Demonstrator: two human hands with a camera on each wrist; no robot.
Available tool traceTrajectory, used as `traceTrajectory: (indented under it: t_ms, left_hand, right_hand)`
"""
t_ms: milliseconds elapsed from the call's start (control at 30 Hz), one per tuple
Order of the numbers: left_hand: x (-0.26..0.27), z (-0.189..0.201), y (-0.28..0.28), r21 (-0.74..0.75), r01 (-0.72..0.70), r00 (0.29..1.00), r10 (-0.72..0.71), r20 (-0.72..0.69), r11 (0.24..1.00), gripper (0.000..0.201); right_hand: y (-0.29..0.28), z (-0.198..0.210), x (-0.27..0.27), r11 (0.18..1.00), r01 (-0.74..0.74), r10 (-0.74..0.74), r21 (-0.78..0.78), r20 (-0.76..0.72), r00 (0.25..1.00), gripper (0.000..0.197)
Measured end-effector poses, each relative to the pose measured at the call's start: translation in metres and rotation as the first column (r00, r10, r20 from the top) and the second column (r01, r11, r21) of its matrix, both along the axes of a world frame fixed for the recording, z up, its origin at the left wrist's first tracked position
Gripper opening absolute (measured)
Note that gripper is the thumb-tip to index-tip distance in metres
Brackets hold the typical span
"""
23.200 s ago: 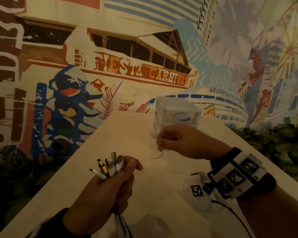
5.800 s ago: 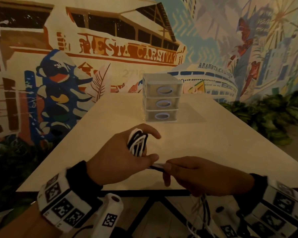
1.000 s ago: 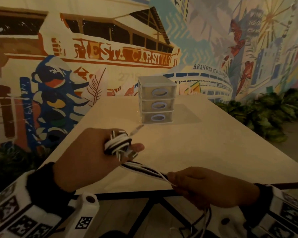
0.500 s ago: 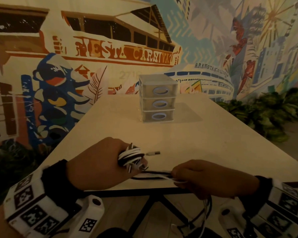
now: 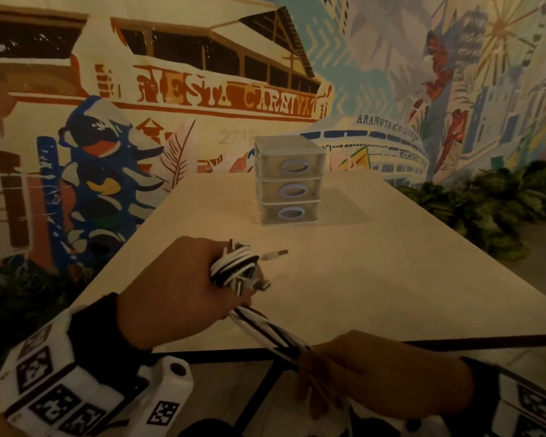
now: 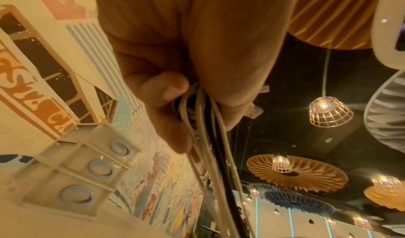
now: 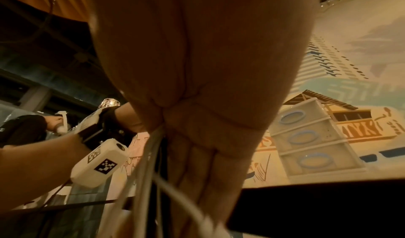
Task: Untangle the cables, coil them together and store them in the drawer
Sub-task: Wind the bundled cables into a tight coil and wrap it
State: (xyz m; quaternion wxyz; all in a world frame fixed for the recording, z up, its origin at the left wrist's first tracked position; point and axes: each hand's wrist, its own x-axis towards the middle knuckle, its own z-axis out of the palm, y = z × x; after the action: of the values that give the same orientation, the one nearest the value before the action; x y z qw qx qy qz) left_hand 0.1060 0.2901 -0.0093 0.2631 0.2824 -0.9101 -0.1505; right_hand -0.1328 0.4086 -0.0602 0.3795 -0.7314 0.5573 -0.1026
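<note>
My left hand (image 5: pixel 183 288) holds a coil of black and white cables (image 5: pixel 234 267) wound around its fingers above the table's near edge, with plug ends (image 5: pixel 276 254) sticking out to the right. A taut bundle of the same cables (image 5: pixel 268 334) runs down and right into my right hand (image 5: pixel 382 380), which grips it just below the table edge. In the left wrist view the fingers (image 6: pixel 166 103) curl around the cable strands (image 6: pixel 210 146). The right wrist view shows the strands (image 7: pixel 151 163) passing under my palm. A small three-drawer plastic unit (image 5: pixel 289 181) stands mid-table, all drawers closed.
The beige table (image 5: pixel 360 279) has a dark front edge and black frame bars (image 5: pixel 259 392) beneath. A painted mural wall rises behind it. Green plants (image 5: pixel 501 209) line the right side. Loose cable ends hang below my right hand, out of sight.
My left hand has turned and lifted slightly, adding to the coil. My right hand has dropped lower and nearer, below the table edge, so the cable bundle now slants down to it.
</note>
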Motion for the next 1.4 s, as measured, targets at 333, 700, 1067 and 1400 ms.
traceTrajectory:
  t_ms: [333, 700, 1067, 1400]
  left_hand:
    - [-0.027, 0.014, 0.034, -0.251, 0.226, 0.973, -0.205, 0.107, 0.941, 0.013]
    - [0.013, 0.034, 0.001, -0.206, 0.189, 0.978, -0.164, 0.130, 0.960, 0.013]
    - [0.014, -0.013, -0.022, -0.314, 0.255, 0.941, -0.160, 0.298, 0.915, 0.013]
    - [-0.003, -0.011, 0.002, -0.134, 0.158, 0.916, -0.094, 0.390, 0.978, 0.034]
  right_hand:
    - [-0.017, 0.035, 0.014, 0.981, -0.016, 0.083, -0.195, 0.342, 0.936, 0.053]
    - [-0.036, 0.002, 0.031, 0.946, -0.103, -0.155, 0.306, 0.711, 0.686, 0.044]
    - [-0.035, 0.002, 0.017, 0.928, 0.112, -0.301, 0.354, 0.543, 0.784, 0.045]
    - [-0.030, 0.008, 0.007, 0.943, 0.186, -0.309, 0.277, 0.515, 0.800, 0.044]
